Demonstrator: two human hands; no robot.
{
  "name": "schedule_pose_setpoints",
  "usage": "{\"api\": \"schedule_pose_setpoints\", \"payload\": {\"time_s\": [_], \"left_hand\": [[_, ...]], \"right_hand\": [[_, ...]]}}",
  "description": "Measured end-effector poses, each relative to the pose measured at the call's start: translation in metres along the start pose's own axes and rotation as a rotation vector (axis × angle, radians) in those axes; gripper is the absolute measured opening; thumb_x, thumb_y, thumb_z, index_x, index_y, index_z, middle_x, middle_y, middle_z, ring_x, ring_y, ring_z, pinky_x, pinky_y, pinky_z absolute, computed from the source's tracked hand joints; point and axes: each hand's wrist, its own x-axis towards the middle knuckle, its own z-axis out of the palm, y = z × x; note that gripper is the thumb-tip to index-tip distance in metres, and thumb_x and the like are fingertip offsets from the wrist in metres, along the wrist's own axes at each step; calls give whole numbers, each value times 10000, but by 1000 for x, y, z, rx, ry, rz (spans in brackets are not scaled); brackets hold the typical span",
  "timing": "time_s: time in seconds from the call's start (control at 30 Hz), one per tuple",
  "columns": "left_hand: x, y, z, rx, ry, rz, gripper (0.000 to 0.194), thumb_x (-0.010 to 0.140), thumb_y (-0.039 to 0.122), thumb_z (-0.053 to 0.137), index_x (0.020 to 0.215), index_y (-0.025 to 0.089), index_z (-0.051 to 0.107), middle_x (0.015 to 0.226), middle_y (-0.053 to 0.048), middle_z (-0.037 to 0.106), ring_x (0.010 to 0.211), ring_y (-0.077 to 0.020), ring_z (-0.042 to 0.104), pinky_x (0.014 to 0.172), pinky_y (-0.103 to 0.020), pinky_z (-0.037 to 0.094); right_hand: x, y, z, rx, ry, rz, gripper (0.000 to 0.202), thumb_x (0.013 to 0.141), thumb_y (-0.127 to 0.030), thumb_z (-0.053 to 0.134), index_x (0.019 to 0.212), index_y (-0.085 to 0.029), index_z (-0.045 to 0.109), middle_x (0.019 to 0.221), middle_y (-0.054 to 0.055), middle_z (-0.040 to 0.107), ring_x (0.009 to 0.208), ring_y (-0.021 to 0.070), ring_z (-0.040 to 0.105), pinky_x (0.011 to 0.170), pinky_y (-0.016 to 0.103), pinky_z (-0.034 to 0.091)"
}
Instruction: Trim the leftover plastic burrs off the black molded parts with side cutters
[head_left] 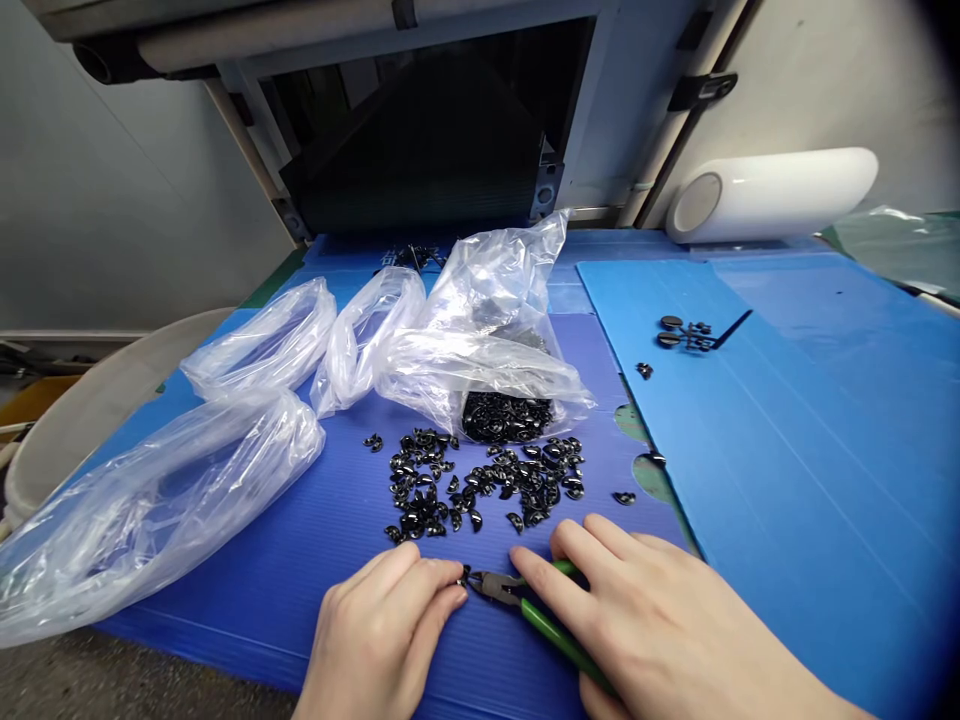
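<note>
My left hand [382, 630] is closed in a pinch on a small black plastic part [464, 577], most of it hidden by the fingertips. In my right hand [637, 610] are diagonal cutters [499, 588] with green handles; their jaw tips meet the black part at my left fingertips. Just beyond both hands, many loose black half-round plastic parts [532, 485] lie scattered on the purple corrugated sheet [345, 500]. Behind them a clear plastic bag [495, 280] lies with its mouth towards me, holding a heap of the same black parts.
Several clear bags [172, 500] lie at the left, beside a pale round tub [45, 440]. On the blue sheet [787, 430] at right rests a black moulded sprue [686, 335]. A white cylinder [780, 190] stands behind it. A dark conveyor belt [420, 150] slopes down at the back.
</note>
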Motion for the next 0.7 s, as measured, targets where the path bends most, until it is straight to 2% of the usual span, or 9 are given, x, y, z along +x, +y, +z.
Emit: {"api": "schedule_pose_setpoints", "payload": {"time_s": [0.23,0.37,0.53,0.7], "left_hand": [[0,4,4,32,82,41,102,848,131,563,914,203,592,684,8,587,602,-130,574,538,-229,460],[0,5,7,49,101,68,103,836,114,571,898,192,594,658,9,581,575,-127,566,522,-227,456],[-1,5,8,77,96,65,76,833,117,575,858,186,593,634,7,571,550,-125,558,503,-225,451],[-4,1,12,91,80,79,71,828,118,584,838,187,588,618,12,570,537,-122,555,500,-221,460]], "right_hand": [[0,4,9,-13,27,-36,482,573,-172,502,1038,-205,625,781,53,577,679,222,559,570,342,507],[-1,4,11,-104,144,-68,582,554,-176,507,1128,-206,592,796,50,585,682,236,572,512,341,509],[-2,4,15,-211,247,-122,464,685,-211,538,1149,-206,560,759,44,586,625,215,557,445,286,454],[5,2,14,-255,176,-85,383,773,-221,529,1155,-196,542,706,51,569,593,186,531,441,234,382]]}}
